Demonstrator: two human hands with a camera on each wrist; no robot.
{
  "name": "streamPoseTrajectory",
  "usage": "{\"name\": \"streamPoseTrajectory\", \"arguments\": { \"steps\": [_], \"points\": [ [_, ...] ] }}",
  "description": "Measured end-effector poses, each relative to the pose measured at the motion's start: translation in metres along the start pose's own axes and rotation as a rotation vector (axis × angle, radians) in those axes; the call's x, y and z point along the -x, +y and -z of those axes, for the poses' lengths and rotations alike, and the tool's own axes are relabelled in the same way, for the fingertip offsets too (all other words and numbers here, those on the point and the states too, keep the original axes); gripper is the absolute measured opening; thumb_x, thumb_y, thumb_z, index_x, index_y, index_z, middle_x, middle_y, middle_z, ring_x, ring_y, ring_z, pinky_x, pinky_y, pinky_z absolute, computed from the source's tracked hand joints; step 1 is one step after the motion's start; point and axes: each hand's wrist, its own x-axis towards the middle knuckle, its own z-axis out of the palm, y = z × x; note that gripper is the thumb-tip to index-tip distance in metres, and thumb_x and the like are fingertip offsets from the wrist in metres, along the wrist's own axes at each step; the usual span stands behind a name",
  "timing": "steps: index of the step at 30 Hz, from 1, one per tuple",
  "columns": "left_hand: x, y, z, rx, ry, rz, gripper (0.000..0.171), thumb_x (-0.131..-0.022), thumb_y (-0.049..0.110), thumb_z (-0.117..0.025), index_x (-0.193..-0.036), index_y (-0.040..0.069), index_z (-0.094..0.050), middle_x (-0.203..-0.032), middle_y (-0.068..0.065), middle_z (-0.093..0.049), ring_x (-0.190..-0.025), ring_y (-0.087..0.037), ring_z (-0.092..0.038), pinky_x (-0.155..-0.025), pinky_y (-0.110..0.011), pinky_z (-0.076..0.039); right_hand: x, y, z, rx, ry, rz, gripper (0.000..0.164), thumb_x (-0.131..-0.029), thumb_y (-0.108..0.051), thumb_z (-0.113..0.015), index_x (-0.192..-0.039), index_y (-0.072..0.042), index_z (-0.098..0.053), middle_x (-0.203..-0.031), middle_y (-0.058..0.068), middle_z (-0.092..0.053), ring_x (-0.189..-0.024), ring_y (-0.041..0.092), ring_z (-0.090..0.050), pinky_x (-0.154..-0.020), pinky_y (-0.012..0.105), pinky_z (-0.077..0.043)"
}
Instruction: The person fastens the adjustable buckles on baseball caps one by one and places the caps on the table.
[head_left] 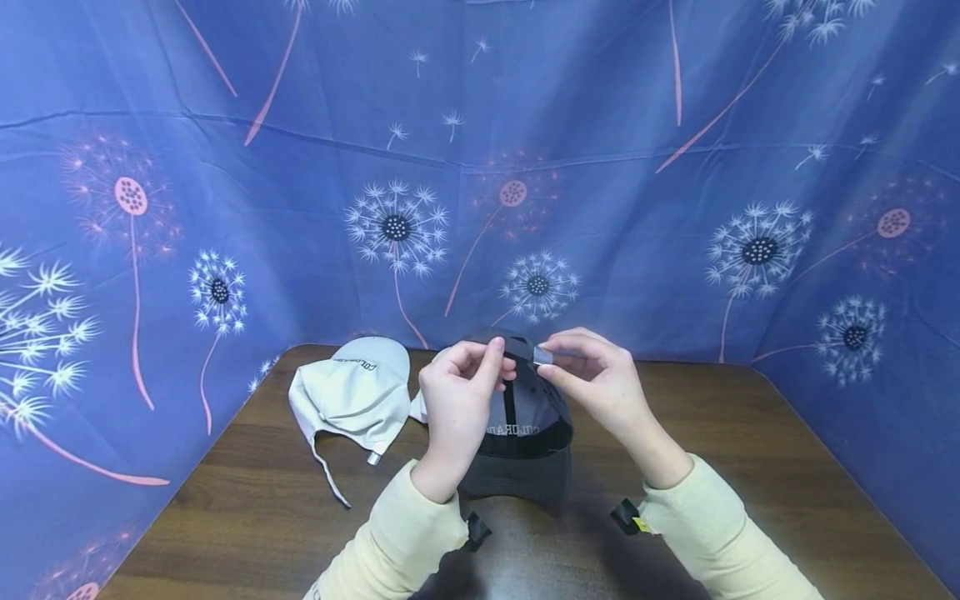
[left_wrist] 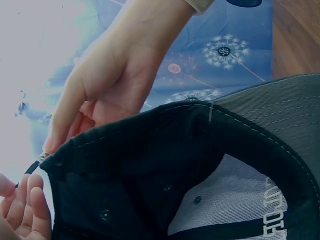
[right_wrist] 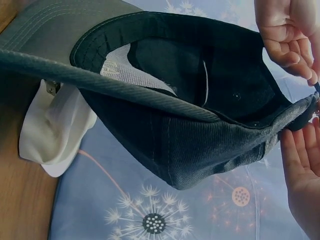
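Observation:
A dark grey cap hangs between both hands in the head view, brim down and inside facing me, its lettering showing from within. My left hand pinches the end of the cap's dark back strap between thumb and fingers. At the right side of the same strap, my right hand pinches the silvery buckle. In the left wrist view the right hand reaches down along the cap's edge. The right wrist view shows the left hand at the top.
To the left, a white cap lies on the brown wooden table, its strap hanging loose and a small metal buckle at its edge. A blue dandelion-print cloth hangs behind and at both sides.

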Motion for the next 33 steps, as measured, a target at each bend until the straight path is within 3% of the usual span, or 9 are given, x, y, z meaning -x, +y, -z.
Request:
{"name": "streamPoseTrajectory", "arguments": {
  "steps": [10,19,25,33],
  "points": [
    [0.0011,-0.0023,-0.0036,0.001,0.014,0.024,0.028,-0.088,0.028,-0.067,-0.077,0.002,-0.07,-0.069,-0.011,-0.07,-0.056,-0.016,-0.066,-0.052,-0.03,-0.054,0.0001,0.0003,-0.0003,0.03,0.011,0.002,0.025,-0.076,0.01,-0.072,-0.1,0.006,-0.067,-0.097,0.005,-0.064,-0.083,0.017,-0.068,-0.074,0.028,-0.055],
    [0.0022,-0.001,-0.0052,0.02,0.011,0.047,0.029,-0.089,0.026,-0.066,-0.076,0.0,-0.069,-0.066,-0.012,-0.069,-0.055,-0.016,-0.066,-0.051,-0.03,-0.054,0.0006,0.0013,-0.0019,0.022,0.024,-0.011,0.023,-0.076,0.006,-0.074,-0.097,0.005,-0.067,-0.097,0.015,-0.063,-0.082,0.016,-0.067,-0.075,0.029,-0.055],
    [0.0031,-0.0016,-0.005,-0.001,0.026,0.049,0.029,-0.089,0.027,-0.066,-0.074,0.002,-0.068,-0.065,-0.01,-0.069,-0.054,-0.014,-0.065,-0.05,-0.028,-0.053,0.0004,0.0006,-0.0031,0.019,0.033,0.002,0.022,-0.075,0.003,-0.075,-0.096,0.001,-0.069,-0.096,0.013,-0.064,-0.083,0.018,-0.067,-0.077,0.032,-0.055],
    [0.0033,-0.0021,-0.005,0.0,0.041,0.038,0.029,-0.088,0.026,-0.067,-0.073,0.002,-0.068,-0.064,-0.011,-0.069,-0.053,-0.013,-0.065,-0.049,-0.026,-0.052,-0.0001,0.0002,-0.0037,0.03,0.023,0.005,0.023,-0.075,0.004,-0.075,-0.098,0.005,-0.068,-0.097,0.015,-0.064,-0.086,0.021,-0.066,-0.079,0.032,-0.055]
  ]
}}
